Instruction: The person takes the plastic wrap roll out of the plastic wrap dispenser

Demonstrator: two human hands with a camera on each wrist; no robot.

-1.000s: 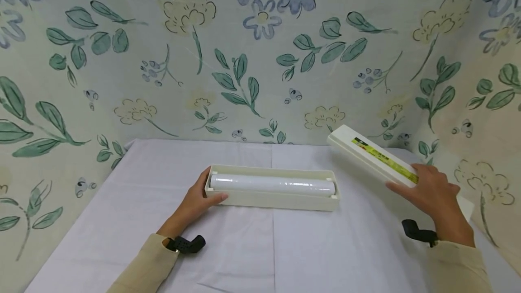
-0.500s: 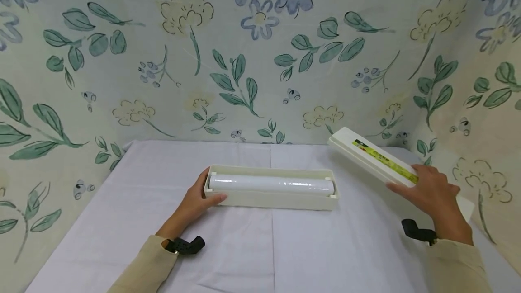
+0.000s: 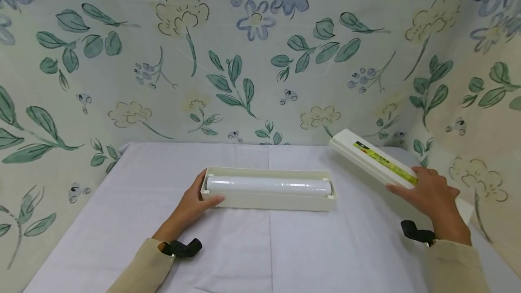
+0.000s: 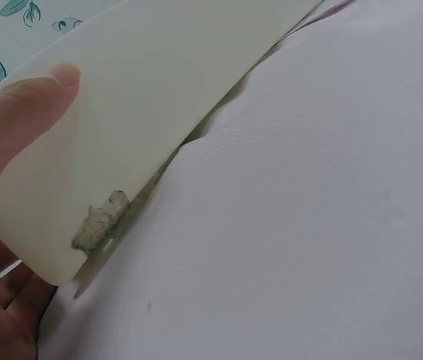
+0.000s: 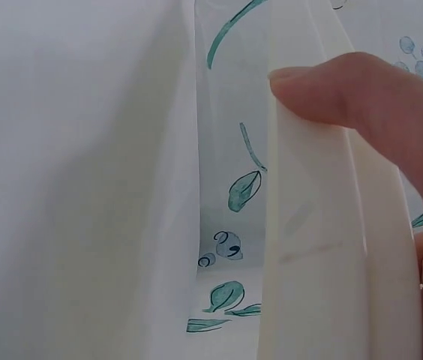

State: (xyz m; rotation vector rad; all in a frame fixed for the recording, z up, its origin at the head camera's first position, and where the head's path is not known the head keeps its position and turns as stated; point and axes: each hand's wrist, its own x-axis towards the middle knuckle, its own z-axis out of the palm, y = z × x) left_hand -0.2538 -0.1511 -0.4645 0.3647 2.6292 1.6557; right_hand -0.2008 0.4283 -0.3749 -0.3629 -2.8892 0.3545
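Note:
A long cream plastic box (image 3: 272, 201) lies across the middle of the table, its top uncovered. Inside it rests a shiny roll of plastic wrap (image 3: 268, 186). My left hand (image 3: 195, 200) grips the box's left end, thumb on the front wall and fingers behind. In the left wrist view that thumb presses the box wall (image 4: 159, 67), near a rough grey patch (image 4: 100, 221) at its lower corner. On the right, my right hand (image 3: 433, 193) holds the white lid (image 3: 346, 140), tilted and raised, with a yellow-green label (image 3: 384, 163). The right wrist view shows the thumb across the lid's edge (image 5: 316, 225).
A white cloth (image 3: 228, 257) with fold creases covers the table. Floral fabric (image 3: 260, 58) hangs behind and at both sides. Part of a flat white thing (image 3: 465, 209) shows behind the right wrist. Black camera mounts (image 3: 181, 248) sit on the wrists.
Both hands keep their holds on the box and the lid. The head view has shifted slightly, so the box and backdrop appear a little farther left; the lid stays nearly in place.

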